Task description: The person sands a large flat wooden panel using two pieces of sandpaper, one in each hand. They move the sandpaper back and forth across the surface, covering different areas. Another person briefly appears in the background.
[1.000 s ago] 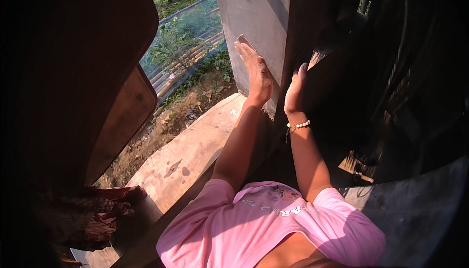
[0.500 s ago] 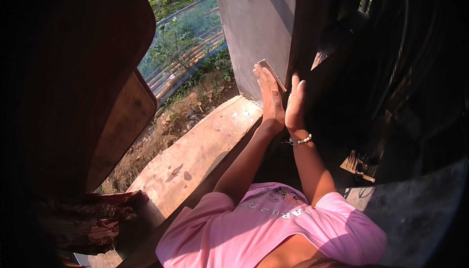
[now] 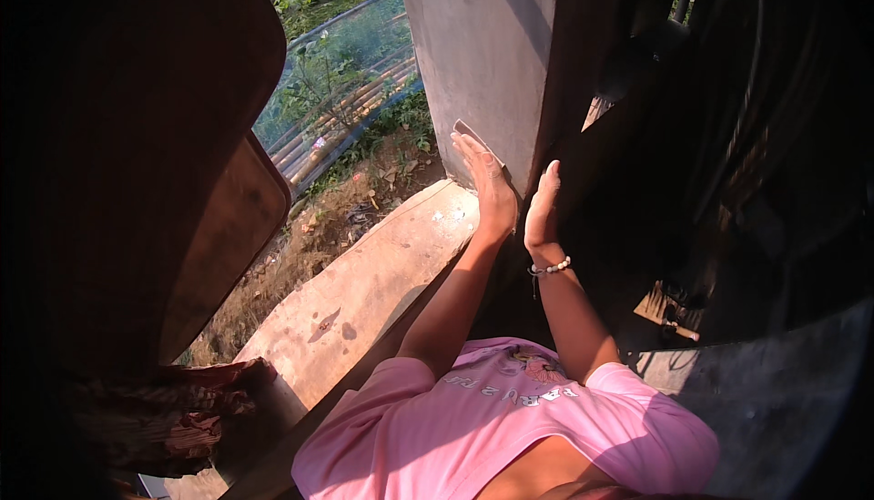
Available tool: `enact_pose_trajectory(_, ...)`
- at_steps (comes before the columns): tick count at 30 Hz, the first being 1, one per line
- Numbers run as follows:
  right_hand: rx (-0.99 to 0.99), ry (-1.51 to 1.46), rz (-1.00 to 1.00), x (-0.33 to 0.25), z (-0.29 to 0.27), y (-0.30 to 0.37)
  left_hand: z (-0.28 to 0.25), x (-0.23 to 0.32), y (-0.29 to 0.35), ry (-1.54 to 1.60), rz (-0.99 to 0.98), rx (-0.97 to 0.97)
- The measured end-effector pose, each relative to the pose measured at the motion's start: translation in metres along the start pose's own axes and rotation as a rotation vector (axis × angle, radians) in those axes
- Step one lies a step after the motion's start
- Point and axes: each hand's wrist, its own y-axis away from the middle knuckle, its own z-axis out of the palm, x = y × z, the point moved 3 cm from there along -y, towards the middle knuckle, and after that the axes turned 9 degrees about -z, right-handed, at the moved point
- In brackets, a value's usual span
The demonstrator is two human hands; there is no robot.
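My left hand lies against the lower front face of a smooth grey pillar, fingers stretched out and dusted pale at the tips. Between its palm side and the pillar is a thin, flat brown piece, perhaps sandpaper; only its edge shows past my fingers. My right hand is upright with its fingers extended, beside the pillar's right corner in shadow. Nothing shows in it, though its far side is hidden. A beaded bracelet circles the right wrist.
A broad, stained ledge runs from the pillar's foot toward the lower left. Dark brown panels hang at the left, above a crumpled reddish cloth. Outside are plants, blue netting and bamboo poles. Deep shadow covers the right.
My left hand has slid left across the pillar, and the flat brown piece has moved with it. My right hand has dropped slightly lower, with a wider gap between the hands.
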Motion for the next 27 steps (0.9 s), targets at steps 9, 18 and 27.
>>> enact_pose_trajectory(9, -0.082, 0.26, -0.224, 0.054, -0.028, -0.038, -0.003, -0.006, -0.033, 0.082, 0.009, 0.093)
enact_pose_trajectory(18, -0.079, -0.089, 0.246, 0.066, -0.04, 0.023, 0.015, -0.029, 0.016, -0.028, -0.044, -0.116)
enact_pose_trajectory(27, -0.077, 0.123, -0.329, 0.064, -0.04, -0.002, 0.005, -0.011, 0.003, 0.083, -0.026, -0.008)
